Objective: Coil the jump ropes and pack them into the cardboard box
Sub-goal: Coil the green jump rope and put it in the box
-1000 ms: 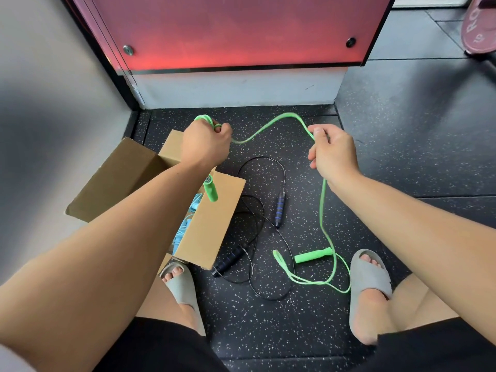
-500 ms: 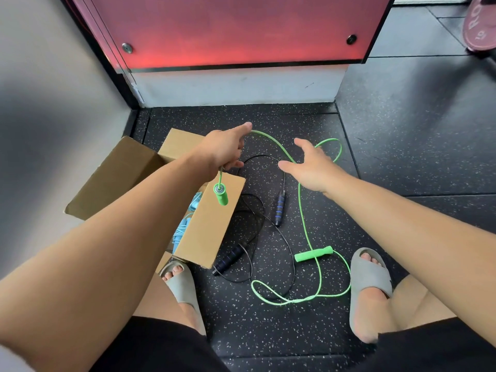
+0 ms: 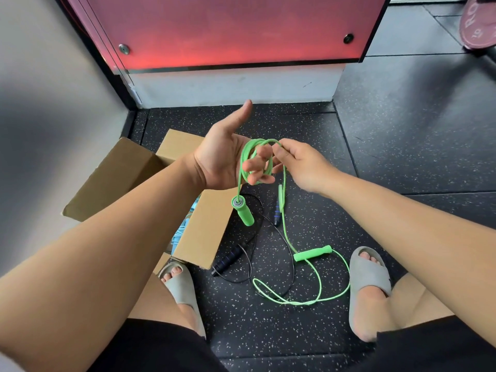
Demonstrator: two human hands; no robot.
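Above the cardboard box [image 3: 204, 232], your left hand [image 3: 220, 162] now turns palm-up, curled fingers looped in thin, glossy green jump rope [image 3: 243, 214]. Your right hand [image 3: 303, 167] pinches the cord beside it.

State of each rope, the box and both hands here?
green jump rope: partly wound round the left hand; one handle hanging, the other on the floor
black jump rope: uncoiled on the floor
cardboard box: open
light blue rope: inside the cardboard box
left hand: palm up, fingers curled through the green loops
right hand: pinches the green cord
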